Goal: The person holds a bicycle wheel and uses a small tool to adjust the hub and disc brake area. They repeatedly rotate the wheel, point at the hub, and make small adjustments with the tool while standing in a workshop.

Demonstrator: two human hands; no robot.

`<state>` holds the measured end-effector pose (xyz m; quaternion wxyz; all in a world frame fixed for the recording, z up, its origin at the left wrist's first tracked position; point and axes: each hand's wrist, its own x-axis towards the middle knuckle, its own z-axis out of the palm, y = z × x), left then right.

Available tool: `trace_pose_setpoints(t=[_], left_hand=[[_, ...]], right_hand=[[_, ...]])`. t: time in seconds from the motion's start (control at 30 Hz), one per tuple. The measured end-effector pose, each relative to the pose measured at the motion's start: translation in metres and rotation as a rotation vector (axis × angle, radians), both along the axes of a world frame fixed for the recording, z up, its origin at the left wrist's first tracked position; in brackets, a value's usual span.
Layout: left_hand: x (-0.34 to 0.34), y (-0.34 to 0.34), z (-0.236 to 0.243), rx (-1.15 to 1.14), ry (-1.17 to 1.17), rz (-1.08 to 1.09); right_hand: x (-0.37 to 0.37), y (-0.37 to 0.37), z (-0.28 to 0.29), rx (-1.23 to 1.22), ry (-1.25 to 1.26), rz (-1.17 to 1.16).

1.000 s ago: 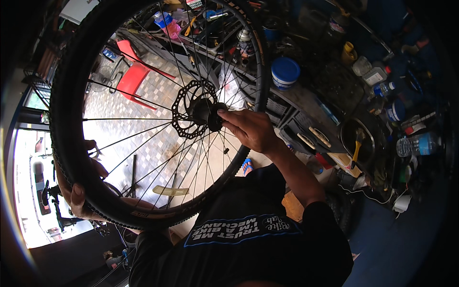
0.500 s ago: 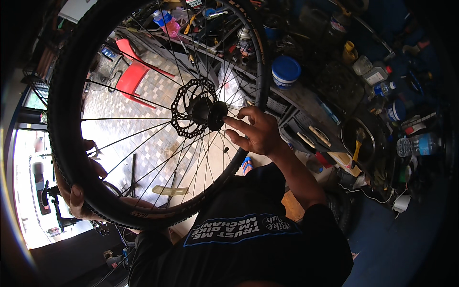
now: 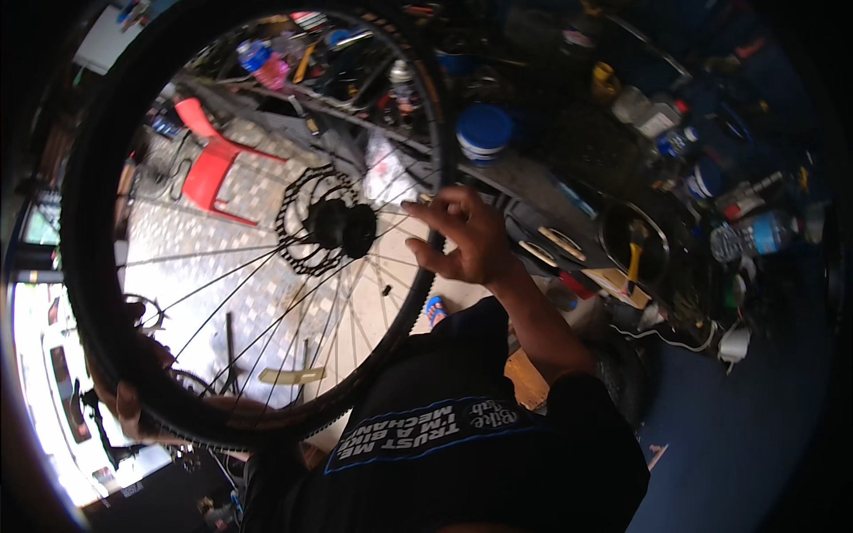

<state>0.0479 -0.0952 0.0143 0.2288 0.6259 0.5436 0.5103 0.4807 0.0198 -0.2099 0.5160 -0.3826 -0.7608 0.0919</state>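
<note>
A bicycle wheel with a black knobby tire (image 3: 91, 222) is held up before me, tilted, at the left of the view. My left hand (image 3: 130, 404) is wrapped round the tire at its lower left, thumb on the near side and fingertips showing inside the rim. A slotted brake disc (image 3: 290, 226) is fixed to the black hub (image 3: 348, 229) in the wheel's middle. To the right of the hub, apart from it, my right hand (image 3: 464, 235) holds nothing; its index finger and thumb are spread. It is closest to the tire's right side.
A cluttered workbench (image 3: 533, 186) runs along the right, with a blue-lidded tub (image 3: 484, 133), a plastic bottle (image 3: 755, 238) and a round pan (image 3: 613, 233) on it. Through the spokes show a red chair (image 3: 209, 173) and tiled floor. A bike handlebar is at the lower left.
My right hand has drawn back from the hub, leaving its finger off it. The wheel appears further left and slightly lower in view, as does the whole bench, so my head has turned too.
</note>
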Motion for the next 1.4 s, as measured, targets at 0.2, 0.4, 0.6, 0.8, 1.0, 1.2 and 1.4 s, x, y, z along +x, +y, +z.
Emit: trace_pose_setpoints(t=[0.2,0.4,0.6,0.8,1.0,1.2,1.4], left_hand=[[0.016,0.000,-0.003,0.065,0.100,-0.102],[0.017,0.007,-0.012,0.085,0.125,0.165],[0.017,0.007,-0.019,0.075,0.118,0.177],[0.015,-0.007,-0.020,0.046,0.131,0.208],[0.015,-0.009,-0.020,0.039,0.133,0.212],[0.018,-0.007,-0.015,0.026,0.154,0.216],[0.016,-0.005,-0.033,0.217,0.034,0.389]], right_hand=[[0.151,0.063,-0.013,-0.272,0.248,-0.639],[0.307,0.111,-0.108,-0.679,-0.166,-0.927],[0.311,0.133,-0.155,-0.806,-0.387,-0.906],[0.330,0.143,-0.155,-0.796,-0.121,-0.815],[0.330,0.134,-0.146,-0.689,-0.344,-0.968],[0.306,0.143,-0.143,-0.790,-0.380,-0.771],[0.307,0.154,-0.152,-0.853,-0.415,-0.817]])
